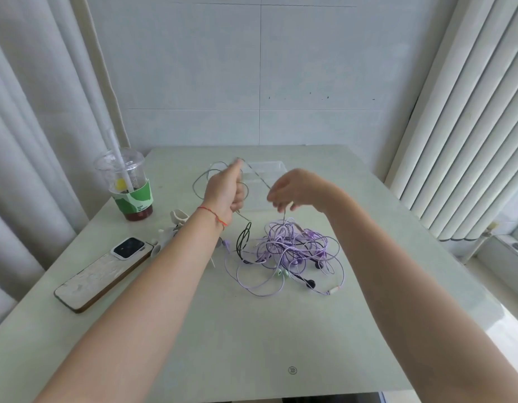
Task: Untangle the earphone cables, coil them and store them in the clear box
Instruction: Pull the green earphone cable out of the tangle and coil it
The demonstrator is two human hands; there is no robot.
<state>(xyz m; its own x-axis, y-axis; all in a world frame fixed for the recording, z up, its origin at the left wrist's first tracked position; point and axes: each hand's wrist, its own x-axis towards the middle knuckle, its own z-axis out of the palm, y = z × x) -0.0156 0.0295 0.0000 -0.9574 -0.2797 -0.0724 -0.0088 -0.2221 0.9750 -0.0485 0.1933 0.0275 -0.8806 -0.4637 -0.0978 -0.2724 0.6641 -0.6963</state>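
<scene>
Left hand raised, gripping grey cable; right hand pinches it above the tangle.

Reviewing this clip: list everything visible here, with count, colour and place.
grey cable: one, grey, held up between both hands
tangled cables: one pile, purple with black, table centre
clear box: one, transparent, behind the hands
drink cup: one, clear with green sleeve, far left
phone: one, pale case, left
white object: white, beside the phone, unclear
table: one, pale green
left hand: grips cable
right hand: pinches cable
</scene>
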